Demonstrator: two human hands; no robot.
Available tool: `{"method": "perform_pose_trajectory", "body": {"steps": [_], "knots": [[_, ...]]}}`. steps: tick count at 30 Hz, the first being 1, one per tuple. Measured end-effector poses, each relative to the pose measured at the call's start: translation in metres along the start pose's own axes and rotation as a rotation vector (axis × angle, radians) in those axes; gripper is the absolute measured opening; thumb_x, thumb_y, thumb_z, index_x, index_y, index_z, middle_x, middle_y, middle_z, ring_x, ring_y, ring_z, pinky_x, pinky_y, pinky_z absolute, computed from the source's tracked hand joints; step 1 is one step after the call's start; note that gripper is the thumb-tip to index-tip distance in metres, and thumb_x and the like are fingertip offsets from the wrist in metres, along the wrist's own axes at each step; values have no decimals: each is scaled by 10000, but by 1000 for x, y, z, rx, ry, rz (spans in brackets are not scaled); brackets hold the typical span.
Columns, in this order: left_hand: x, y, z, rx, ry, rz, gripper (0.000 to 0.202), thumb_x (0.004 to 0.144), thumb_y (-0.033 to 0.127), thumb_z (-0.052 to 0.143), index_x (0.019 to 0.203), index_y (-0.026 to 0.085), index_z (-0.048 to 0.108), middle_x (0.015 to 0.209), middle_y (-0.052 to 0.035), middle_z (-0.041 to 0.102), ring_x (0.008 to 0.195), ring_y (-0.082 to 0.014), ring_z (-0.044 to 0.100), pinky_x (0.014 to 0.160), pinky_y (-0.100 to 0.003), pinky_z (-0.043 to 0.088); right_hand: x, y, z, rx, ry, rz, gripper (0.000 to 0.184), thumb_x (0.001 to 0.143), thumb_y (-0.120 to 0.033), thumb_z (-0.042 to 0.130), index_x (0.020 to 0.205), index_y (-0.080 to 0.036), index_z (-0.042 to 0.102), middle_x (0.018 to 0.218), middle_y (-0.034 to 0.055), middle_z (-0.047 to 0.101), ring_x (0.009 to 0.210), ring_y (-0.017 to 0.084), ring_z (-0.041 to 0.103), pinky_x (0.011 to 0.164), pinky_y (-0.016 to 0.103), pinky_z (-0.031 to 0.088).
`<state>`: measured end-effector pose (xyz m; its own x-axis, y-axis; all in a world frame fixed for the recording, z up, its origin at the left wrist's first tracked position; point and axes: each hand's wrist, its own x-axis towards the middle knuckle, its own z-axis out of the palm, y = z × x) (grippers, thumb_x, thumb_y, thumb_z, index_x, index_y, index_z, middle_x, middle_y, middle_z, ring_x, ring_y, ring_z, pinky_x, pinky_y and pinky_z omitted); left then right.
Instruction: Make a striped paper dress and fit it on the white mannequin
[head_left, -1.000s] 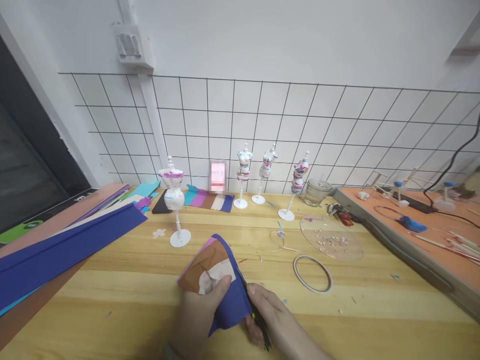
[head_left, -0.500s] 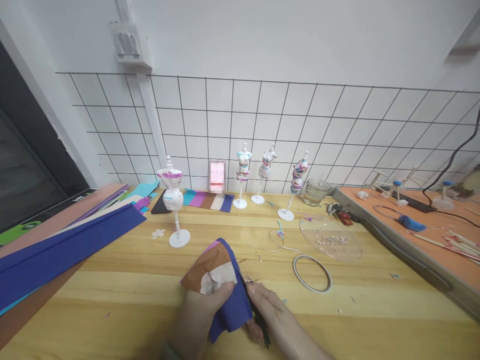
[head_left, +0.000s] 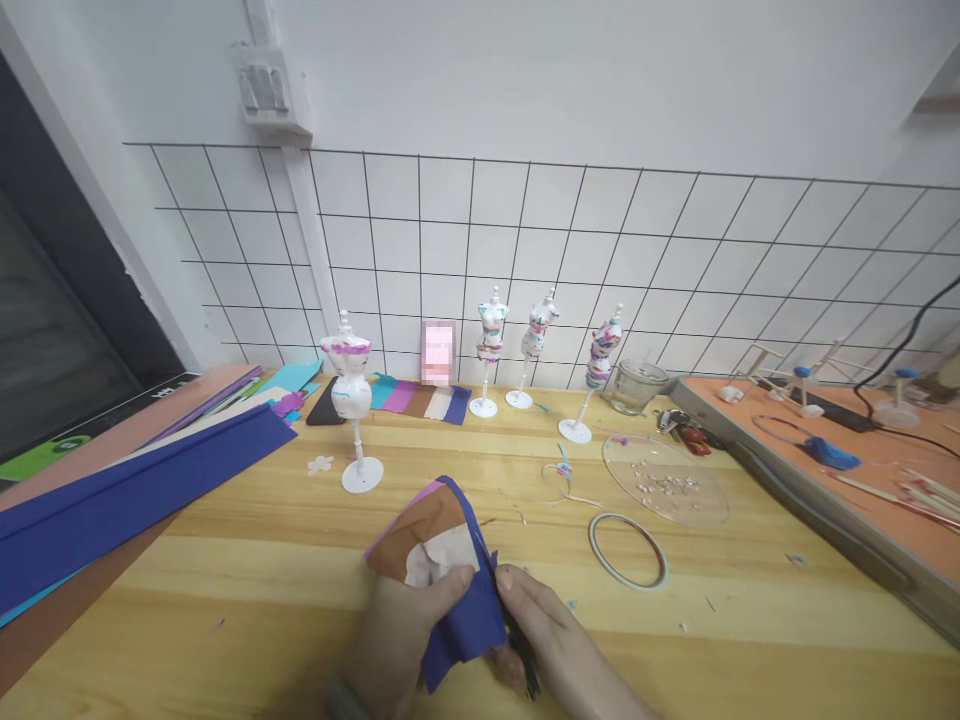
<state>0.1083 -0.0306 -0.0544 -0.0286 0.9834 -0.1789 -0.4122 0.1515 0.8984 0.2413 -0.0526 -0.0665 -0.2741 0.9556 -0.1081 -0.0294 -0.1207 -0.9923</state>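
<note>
A folded stack of crepe-like paper (head_left: 465,610) in blue, white, brown and pink is pinched in my left hand (head_left: 405,620), the thumb pressed on the white layer. My right hand (head_left: 544,610) is closed around dark scissors (head_left: 523,650), partly hidden by the fingers. Their blades lie along the right edge of the blue layer, where a small blue sliver stands out. Beyond the paper, at the left, a white mini dress form (head_left: 351,385) with a purple band stands upright on its round base.
Further mini dress forms (head_left: 491,335) stand near the wire grid. Coloured paper sheets (head_left: 142,490) lie at left. A hoop (head_left: 628,552), a clear disc with small gems (head_left: 664,480), a glass jar (head_left: 637,388) and an orange-topped tray (head_left: 825,450) are at right.
The view has shifted slightly. My hands keep nearly the same pose, and a small blue sliver now sticks out beside the scissor blades at the paper's right edge.
</note>
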Motion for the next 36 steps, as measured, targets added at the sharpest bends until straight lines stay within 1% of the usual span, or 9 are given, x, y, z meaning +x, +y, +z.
{"method": "perform_pose_trajectory", "body": {"steps": [3, 5, 7, 13, 18, 24, 27, 31, 36], "knots": [[2, -4, -1, 0, -20, 33, 586, 528, 207, 796, 1079, 168, 598, 1010, -114, 704, 966, -305, 631, 818, -386, 517, 0, -1, -1, -37, 5, -5, 477, 844, -628, 343, 643, -205, 432, 497, -50, 430, 456, 108, 394, 505, 238, 333], [3, -5, -3, 18, 8, 81, 612, 519, 188, 798, 1095, 181, 591, 1076, -102, 683, 1011, -294, 612, 842, -362, 507, 0, -1, -1, -57, 3, -35, 491, 844, -637, 326, 635, -205, 430, 504, -44, 435, 473, 112, 409, 517, 238, 340], [4, -4, -3, 20, -6, 91, 623, 524, 175, 793, 1109, 190, 582, 1107, -88, 672, 1037, -279, 600, 862, -342, 495, 0, 0, -1, -61, -5, -51, 506, 842, -649, 306, 622, -208, 420, 494, -47, 423, 474, 112, 407, 522, 237, 342], [3, -6, 1, -42, 44, 128, 568, 490, 153, 790, 1031, 213, 624, 1022, -61, 707, 940, -259, 641, 788, -321, 517, 0, 2, 1, -58, -22, -45, 480, 861, -622, 302, 642, -209, 410, 490, -60, 397, 453, 102, 375, 499, 232, 325], [4, -8, 2, -41, 11, 52, 604, 493, 243, 801, 1062, 173, 614, 957, -105, 721, 878, -293, 657, 751, -369, 530, 2, 6, 0, -60, -25, -42, 476, 859, -626, 305, 650, -210, 408, 478, -66, 383, 445, 99, 361, 482, 231, 305], [3, -9, 1, -46, 7, 26, 634, 495, 251, 803, 1088, 168, 594, 951, -113, 722, 851, -289, 664, 712, -362, 541, 4, 9, -1, -95, -13, -81, 470, 876, -606, 291, 648, -210, 404, 471, -62, 380, 455, 103, 373, 484, 234, 307], [3, -9, 2, -66, 6, 29, 625, 497, 244, 799, 1083, 160, 597, 973, -119, 714, 897, -300, 652, 750, -372, 533, 4, 8, 0, -82, -22, -58, 492, 859, -635, 283, 651, -208, 408, 473, -63, 377, 441, 98, 355, 457, 230, 286], [1, -9, 2, -69, 30, -32, 622, 492, 250, 800, 1077, 167, 606, 962, -115, 717, 858, -305, 662, 706, -380, 544, 4, 8, 0, -78, -3, -48, 508, 836, -664, 293, 643, -208, 411, 484, -60, 380, 446, 100, 355, 463, 231, 290], [1, -9, 2, -91, 21, -12, 681, 487, 241, 802, 1126, 178, 577, 1006, -116, 706, 908, -301, 648, 752, -376, 530, 4, 9, 0, -82, 5, -32, 490, 833, -657, 317, 650, -211, 400, 490, -65, 370, 447, 100, 343, 467, 232, 284]]}}
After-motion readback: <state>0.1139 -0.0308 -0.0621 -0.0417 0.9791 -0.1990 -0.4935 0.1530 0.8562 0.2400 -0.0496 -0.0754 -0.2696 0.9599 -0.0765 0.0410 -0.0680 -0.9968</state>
